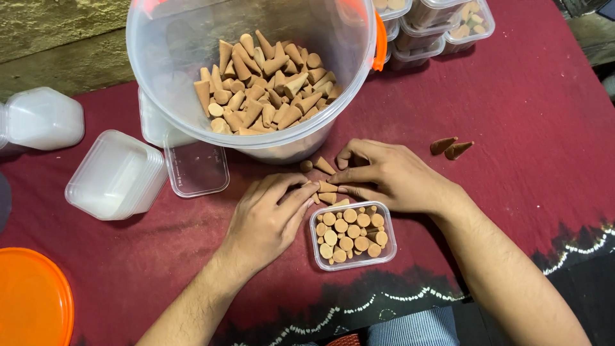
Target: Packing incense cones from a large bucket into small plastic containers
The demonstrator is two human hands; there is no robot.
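Terracotta-coloured cones [327,189] are lying loose on the red cloth [525,115], and both hands are gathering them just above the small clear box [353,235]. The left hand [268,221] is resting palm down with its fingers extended toward the loose cones, fingertips touching them; the right hand [389,174] is curling over the same cluster from the other side, thumb and forefinger closing narrowly on one or two pieces, though the exact hold is partly hidden beneath the knuckles. The box is sitting just below the hands, already packed with cones standing base-up, with little room showing. Risk noted: pressing further cones into so full a box is likely to tip the standing ones or chip their points, since the pieces look brittle. The large clear bucket [256,70] is sitting tilted toward the person, close above the hands, its load heaped to the low side; a knock from the right hand could be spilling it onto the cloth. Two darker cones [451,147] are lying apart to the right and could be getting mixed in. Stacked empty boxes [115,174] are sitting to the left, near the left forearm's sweep.
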